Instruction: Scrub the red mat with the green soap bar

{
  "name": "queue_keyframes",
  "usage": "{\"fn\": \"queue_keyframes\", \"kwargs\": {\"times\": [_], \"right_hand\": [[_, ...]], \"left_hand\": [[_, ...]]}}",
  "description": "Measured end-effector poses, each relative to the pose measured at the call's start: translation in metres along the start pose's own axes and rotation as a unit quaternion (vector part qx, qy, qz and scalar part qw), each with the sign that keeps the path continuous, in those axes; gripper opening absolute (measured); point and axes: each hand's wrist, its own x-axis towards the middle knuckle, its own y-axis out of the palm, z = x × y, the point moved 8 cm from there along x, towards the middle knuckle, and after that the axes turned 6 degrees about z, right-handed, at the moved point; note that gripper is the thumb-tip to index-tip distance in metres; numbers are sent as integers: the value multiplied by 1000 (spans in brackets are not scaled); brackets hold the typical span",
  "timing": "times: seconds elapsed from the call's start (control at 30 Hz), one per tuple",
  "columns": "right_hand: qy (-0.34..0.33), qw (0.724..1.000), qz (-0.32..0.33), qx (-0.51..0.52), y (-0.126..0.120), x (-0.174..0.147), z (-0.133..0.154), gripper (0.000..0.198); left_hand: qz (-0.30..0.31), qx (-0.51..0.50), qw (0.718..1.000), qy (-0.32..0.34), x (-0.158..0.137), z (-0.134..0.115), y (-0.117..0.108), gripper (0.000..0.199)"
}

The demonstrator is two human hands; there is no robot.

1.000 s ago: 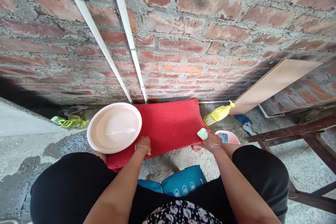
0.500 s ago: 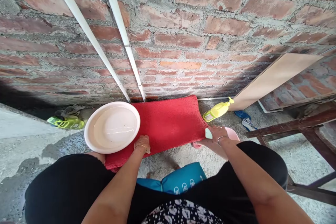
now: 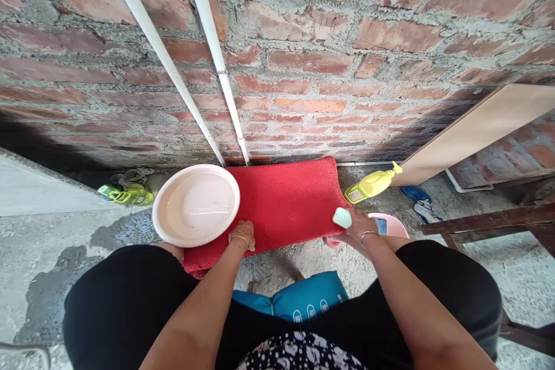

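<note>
A long red textured mat lies before me, its near side hanging down at the left. My left hand is closed at the mat's near edge, just right of a pale pink basin holding water on the mat's left end. At the right end, my right hand holds a pale mint-green block against the mat's corner. Rounded corners show on the block; whether it is soap or a brush back I cannot tell. The fingers' undersides are hidden.
A yellow pump bottle stands beyond the right hand, and a pink tub beside it. Green bottles lie left of the basin. White pipes run down the brick wall. A wooden frame is at right.
The pale green block shows more fully, lying further onto the mat's right corner. My left hand keeps its place by the basin. The whole view has shifted slightly.
</note>
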Motion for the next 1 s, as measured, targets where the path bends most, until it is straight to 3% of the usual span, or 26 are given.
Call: {"fn": "queue_keyframes", "kwargs": {"times": [0.07, 0.13, 0.2, 0.37, 0.47, 0.5, 0.57, 0.7, 0.8, 0.83, 0.9, 1.0], "right_hand": [[57, 997, -26, 34, -9, 2, -17, 70], [41, 996, -41, 61, -12, 4, 3, 70], [-28, 995, -50, 76, -9, 3, 56, 71], [-213, 975, -43, 46, 11, -15, 225, 67], [-272, 961, -36, 17, 14, -19, 273, 63], [-268, 963, -33, 13, 13, -14, 272, 62], [-222, 974, -24, 22, 8, 1, 243, 61], [-31, 994, -22, 103, 0, 32, 121, 65], [106, 979, -36, 168, 5, 31, 43, 67], [121, 975, -44, 179, 8, 26, 34, 67], [93, 977, -61, 181, 14, 15, 45, 68], [-66, 988, -44, 136, 27, -4, 121, 66]], "left_hand": [[2, -6, 1000, -1, -2, -1, -1, 85], [9, -8, 1000, -3, -3, -1, -1, 85], [11, -7, 1000, -2, -3, -2, -1, 85], [4, 2, 1000, 5, 0, -1, 1, 86], [-1, 5, 1000, -2, 2, 0, 2, 87], [1, 5, 1000, -6, 3, 1, 3, 87], [7, 5, 1000, -11, 3, 0, 3, 88], [10, 7, 1000, -14, 1, -2, 2, 88], [2, 1, 1000, -9, -1, -3, 0, 87], [3, -3, 1000, -8, -2, -2, 0, 87], [3, -8, 1000, -7, -4, -2, -1, 86], [-2, -11, 1000, -4, -5, -2, -3, 86]]}}
